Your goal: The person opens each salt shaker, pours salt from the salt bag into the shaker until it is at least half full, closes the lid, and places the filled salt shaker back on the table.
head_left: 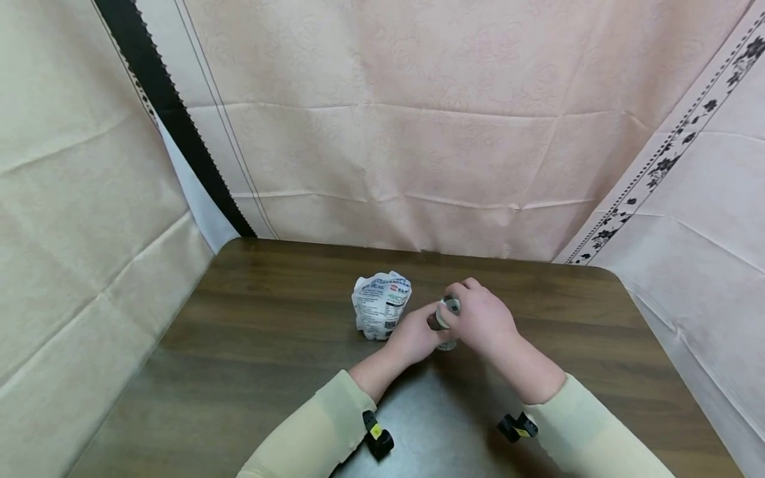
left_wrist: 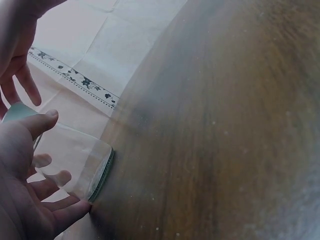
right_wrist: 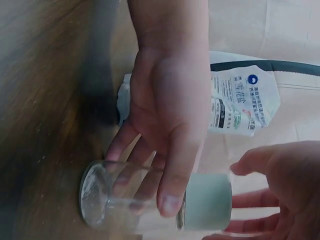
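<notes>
Curling its fingers round the jar point(right_wrist: 120, 212) near the bag point(head_left: 381, 307), the left hand point(head_left: 414, 336) could let it tip should the right hand point(head_left: 485, 320), fingers apart by the lid point(right_wrist: 209, 202), bump it.

packet point(head_left: 381, 307) on table point(head_left: 269, 338), left of jar point(right_wrist: 114, 214)

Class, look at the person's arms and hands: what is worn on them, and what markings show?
The left sleeve and right sleeve are pale yellow-green. At each cuff's inner side sits a small black device with a yellow mark. The left hand and right hand wear no gloves.
</notes>
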`<state>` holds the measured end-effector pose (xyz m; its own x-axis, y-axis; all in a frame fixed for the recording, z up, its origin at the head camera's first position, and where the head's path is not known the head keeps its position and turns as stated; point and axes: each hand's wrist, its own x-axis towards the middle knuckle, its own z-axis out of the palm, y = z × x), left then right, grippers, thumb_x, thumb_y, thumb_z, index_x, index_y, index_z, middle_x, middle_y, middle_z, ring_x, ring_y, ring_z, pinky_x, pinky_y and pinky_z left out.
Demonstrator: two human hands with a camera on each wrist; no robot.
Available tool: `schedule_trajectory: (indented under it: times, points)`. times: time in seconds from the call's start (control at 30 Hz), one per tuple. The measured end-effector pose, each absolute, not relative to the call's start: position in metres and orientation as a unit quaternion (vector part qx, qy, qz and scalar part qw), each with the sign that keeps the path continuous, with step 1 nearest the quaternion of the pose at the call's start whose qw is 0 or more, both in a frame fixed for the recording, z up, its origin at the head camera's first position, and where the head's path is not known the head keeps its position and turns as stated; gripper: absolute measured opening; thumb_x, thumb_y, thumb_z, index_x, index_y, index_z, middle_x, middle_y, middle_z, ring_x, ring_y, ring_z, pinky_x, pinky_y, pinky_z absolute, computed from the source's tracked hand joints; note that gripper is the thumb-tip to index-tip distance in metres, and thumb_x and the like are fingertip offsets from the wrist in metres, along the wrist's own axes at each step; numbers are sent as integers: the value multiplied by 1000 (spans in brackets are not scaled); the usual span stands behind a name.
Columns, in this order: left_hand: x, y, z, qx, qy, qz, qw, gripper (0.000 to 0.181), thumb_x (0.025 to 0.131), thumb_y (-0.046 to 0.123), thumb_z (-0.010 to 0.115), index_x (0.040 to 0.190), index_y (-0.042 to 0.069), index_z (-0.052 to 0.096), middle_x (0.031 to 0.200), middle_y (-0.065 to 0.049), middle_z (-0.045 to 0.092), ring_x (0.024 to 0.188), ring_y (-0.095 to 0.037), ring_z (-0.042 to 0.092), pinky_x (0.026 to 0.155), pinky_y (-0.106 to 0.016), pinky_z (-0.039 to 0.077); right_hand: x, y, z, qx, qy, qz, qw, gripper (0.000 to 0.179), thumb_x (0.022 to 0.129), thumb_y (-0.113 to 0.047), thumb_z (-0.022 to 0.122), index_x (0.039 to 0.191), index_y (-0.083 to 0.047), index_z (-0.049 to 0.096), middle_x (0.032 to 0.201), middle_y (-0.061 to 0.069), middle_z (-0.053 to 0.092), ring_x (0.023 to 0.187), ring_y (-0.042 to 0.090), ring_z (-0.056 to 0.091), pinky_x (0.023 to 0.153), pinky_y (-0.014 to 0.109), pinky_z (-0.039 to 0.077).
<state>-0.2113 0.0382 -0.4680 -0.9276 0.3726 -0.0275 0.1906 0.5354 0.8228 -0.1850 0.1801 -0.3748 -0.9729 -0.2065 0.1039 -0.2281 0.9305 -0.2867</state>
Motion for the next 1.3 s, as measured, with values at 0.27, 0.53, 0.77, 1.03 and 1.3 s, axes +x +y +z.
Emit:
schedule_trajectory:
  times: [0.27,0.53,0.77,1.03,1.3]
  points:
    - [-210,39,-470,140,870,458,121,61,84,63,68,135,30,57,122,8,66,103,-11,63,82,-35,52,-190,173,-376,75,-992,95,31,40,93,-41,64,109,-5,68,95,12,59,74,26,60,61,42,51]
    - [-209,40,-468,139,871,459,110,60,84,63,68,131,26,60,122,4,67,106,-14,63,83,-37,52,-189,170,-376,76,-993,79,50,36,93,-39,67,101,-4,69,89,11,59,65,24,58,57,41,50]
    - [-208,33,-470,121,871,460,119,57,84,62,69,129,28,62,123,5,67,107,-16,63,84,-39,52,-190,159,-375,84,-993,74,41,35,93,-38,68,101,-4,71,90,11,60,69,24,59,61,40,52]
    - [-210,37,-469,143,875,448,111,57,87,59,67,133,27,60,129,3,65,115,-19,61,88,-39,51,-186,163,-374,107,-990,68,56,26,94,-30,67,92,-5,72,84,9,58,73,27,61,65,43,53]
    - [-210,38,-467,147,874,450,113,59,86,60,67,136,31,59,131,6,63,113,-16,61,88,-39,51,-185,172,-377,156,-982,78,68,28,95,-26,66,108,-2,74,102,12,65,93,30,65,80,45,54]
